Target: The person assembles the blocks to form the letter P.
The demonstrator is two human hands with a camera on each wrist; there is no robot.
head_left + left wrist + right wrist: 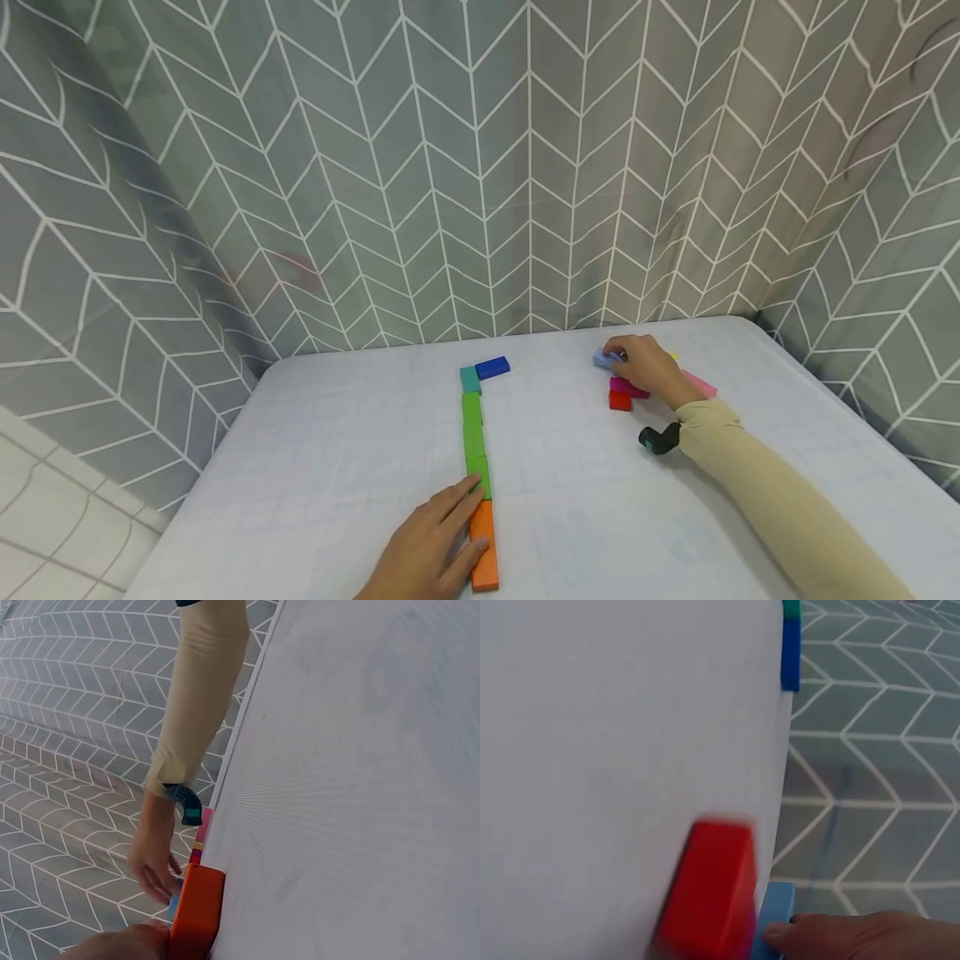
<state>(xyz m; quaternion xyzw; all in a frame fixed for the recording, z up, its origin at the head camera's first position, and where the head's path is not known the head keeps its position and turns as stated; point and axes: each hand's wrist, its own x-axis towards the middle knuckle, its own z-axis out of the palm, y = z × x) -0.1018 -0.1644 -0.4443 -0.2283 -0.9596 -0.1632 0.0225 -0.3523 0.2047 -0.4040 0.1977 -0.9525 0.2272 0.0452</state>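
My left hand (431, 537) lies along a row of blocks, fingertips on the nearest green block (482, 483) and thumb on the long orange block (486, 571). Two more green blocks (472, 425) and a teal block (470, 380) continue the row away from me, and a dark blue block (492, 367) angles off its far end. Over at the right, my right hand (645, 367) pinches a light blue block (603, 360). In the right wrist view, the thumb presses on that light blue block (778, 904), behind a blurred red block (712, 889).
Near my right hand lie a red block (619, 401), a magenta block (625, 387), a pink block (699, 383) and a bit of yellow (673, 356). A black strap piece (660, 439) sits at the right wrist. Patterned curtain (495, 167) hangs behind the white table (337, 450).
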